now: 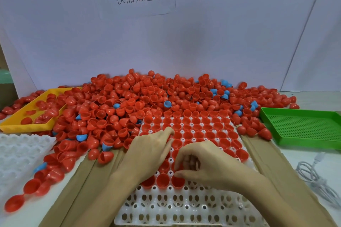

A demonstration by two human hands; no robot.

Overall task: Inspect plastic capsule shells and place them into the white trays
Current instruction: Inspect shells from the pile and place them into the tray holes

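Red capsule shells (140, 101) lie in a deep loose heap across the back of the bench, with a few blue shells (167, 104) mixed in; the white tray (184, 206) in front is filled over its far rows with shells seated mouth-up, and its nearest rows stand open. The right hand (208, 166) is curled over the front line of seated shells, thumb and fingertips drawn together at a red shell (177, 180) in its pocket — whether they are pinching its rim or only pressing it home I cannot tell; the left hand (149, 150) lies flat on the filled rows, fingers loosely extended and clamped on nothing visible. Judgement: the shells look thin-walled, light and glossy, so likely slippery and apt to flex or crack if squeezed across the mouth; the rim looks the sound place to take hold, lightly. The heap touches the tray's far and left edges, so a careless sweep could tip loose shells onto it; the yellow tray (16, 125) sits left, the green tray (328, 142) right, spare white trays (16, 154) near left, a cable (317, 180) near right — open room lies chiefly toward the person.
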